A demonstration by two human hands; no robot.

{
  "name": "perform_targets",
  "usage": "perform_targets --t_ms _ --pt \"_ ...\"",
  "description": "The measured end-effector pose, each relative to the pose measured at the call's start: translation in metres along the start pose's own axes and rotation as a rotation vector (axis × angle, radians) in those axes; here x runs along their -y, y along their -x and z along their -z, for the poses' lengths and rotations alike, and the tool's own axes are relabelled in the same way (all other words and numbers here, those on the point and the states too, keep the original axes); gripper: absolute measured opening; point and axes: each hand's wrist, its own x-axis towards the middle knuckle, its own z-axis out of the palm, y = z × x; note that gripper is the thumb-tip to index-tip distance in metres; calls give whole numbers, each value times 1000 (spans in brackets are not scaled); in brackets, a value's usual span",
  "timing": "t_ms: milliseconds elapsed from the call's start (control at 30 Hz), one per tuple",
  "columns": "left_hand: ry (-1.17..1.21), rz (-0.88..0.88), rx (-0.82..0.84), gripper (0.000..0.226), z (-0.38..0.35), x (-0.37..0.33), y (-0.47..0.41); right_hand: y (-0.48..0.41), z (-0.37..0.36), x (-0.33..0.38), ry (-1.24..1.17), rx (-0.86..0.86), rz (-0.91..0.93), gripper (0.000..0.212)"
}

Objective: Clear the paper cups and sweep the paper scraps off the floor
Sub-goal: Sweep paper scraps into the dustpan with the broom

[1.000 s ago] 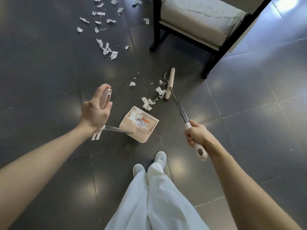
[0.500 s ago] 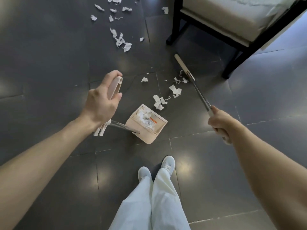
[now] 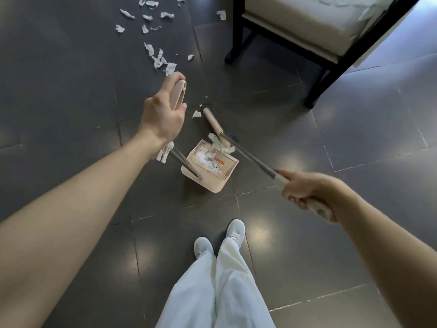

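1. Your left hand (image 3: 163, 114) has its fingers curled round the top grip of the dustpan handle (image 3: 178, 95). The dustpan (image 3: 214, 185) stands on the floor (image 3: 307, 143) below and to the right of that hand, with its open mouth turned away from you, towards the chair (image 3: 283, 31).
2. Your right hand (image 3: 307, 195) grips the end of the broom shaft (image 3: 248, 157), with the forefinger laid out along it. The shaft runs from that hand up and leftward to the broom head (image 3: 214, 124).
3. This is what the next stroke turns on. The head's long axis points away from you, at an angle to the pan's mouth and not square with it. Only its near end meets the lip, where a bunch of paper scraps (image 3: 218, 144) is pressed against the mouth. To my eye, you need to draw that end towards the pan's back wall, or the bunch may slip round the corner of the lip.
4. Some scraps already lie inside the pan.
5. One loose scrap (image 3: 196, 113) lies just beside the head's far end, on its left.
6. The far scatter (image 3: 160, 60) lies on the floor beyond your left hand, well apart from the broom. The pan hand is the nearer one.
7. I can see no paper cups.
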Motion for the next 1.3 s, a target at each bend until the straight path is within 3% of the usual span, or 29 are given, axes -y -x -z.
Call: perform_targets --t_ms 133,400,667,1033,1167,1267,1300 --pt "-16 -12 15 39 -1 -5 -8 45 -9 -9 77 95 5 82" --pt "-37 -5 34 38 10 4 -7 89 9 -18 166 1 51 84" --pt "5 85 -80 39 29 24 -20 69 42 14 38 -89 82 79" --pt "60 134 -137 38 119 98 -61 -20 39 149 19 -303 66 55" --pt "55 160 -112 38 177 148 -75 -58 23 212 24 -374 102 23" --pt "114 212 -102 43 212 186 -84 -73 -1 251 -17 -374 34 16" --pt "132 225 -94 44 222 198 -86 -80 -9 261 -23 -367 16 22"
